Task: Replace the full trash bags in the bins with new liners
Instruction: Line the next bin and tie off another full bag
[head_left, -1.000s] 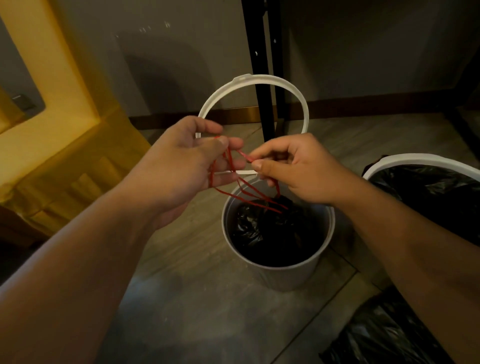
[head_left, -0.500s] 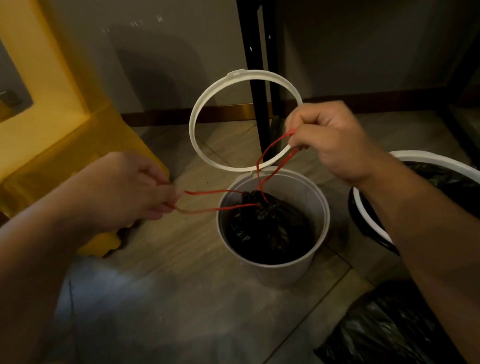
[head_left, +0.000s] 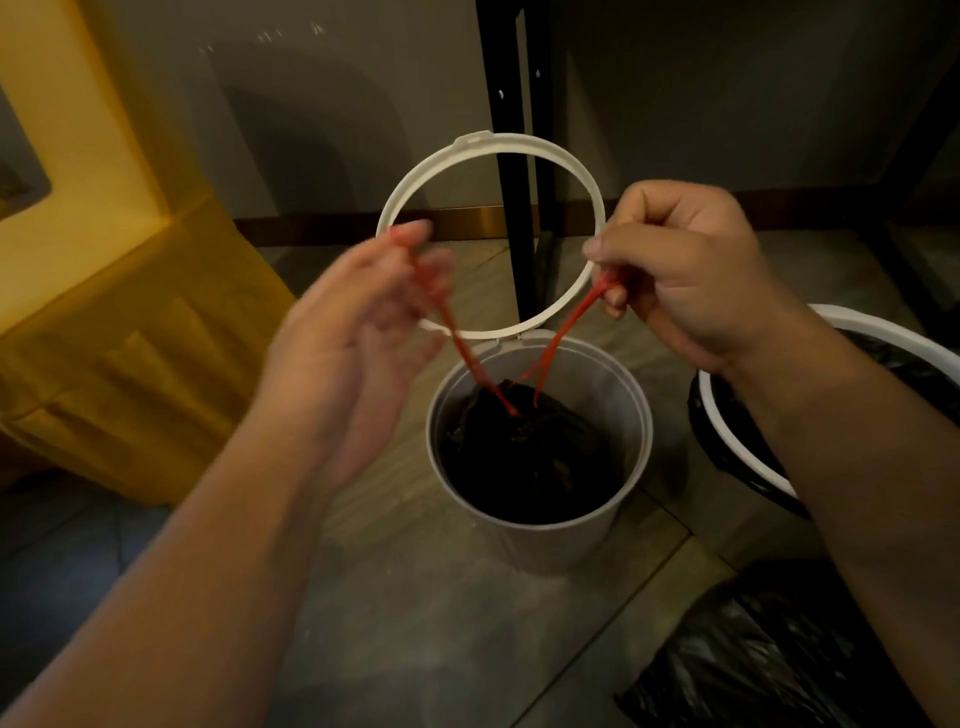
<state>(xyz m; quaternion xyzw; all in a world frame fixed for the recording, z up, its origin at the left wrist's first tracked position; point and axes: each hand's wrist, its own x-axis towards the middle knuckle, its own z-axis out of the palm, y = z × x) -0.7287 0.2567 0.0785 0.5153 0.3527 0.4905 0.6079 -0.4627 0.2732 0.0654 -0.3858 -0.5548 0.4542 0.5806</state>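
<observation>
A small white bin (head_left: 540, 535) stands on the floor with its ring-shaped lid frame (head_left: 415, 192) flipped up behind it. Inside sits a black trash bag (head_left: 530, 457), its mouth drawn together by a red drawstring (head_left: 566, 327). My right hand (head_left: 680, 275) pinches one strand of the drawstring above the bin's right side. My left hand (head_left: 374, 322), blurred by motion, holds the other strand above the bin's left side. Both strands run down to the bag's gathered top.
A second white-rimmed bin (head_left: 857, 332) lined with a black bag stands at the right. Another black bag (head_left: 769, 654) lies on the floor at lower right. A yellow cart or cover (head_left: 104, 322) fills the left. A black metal post (head_left: 509, 156) stands behind the bin.
My left hand swung from low on the left up toward the bin, still holding its strand. My right hand came down slightly. The strands now rise steeply from the bag.
</observation>
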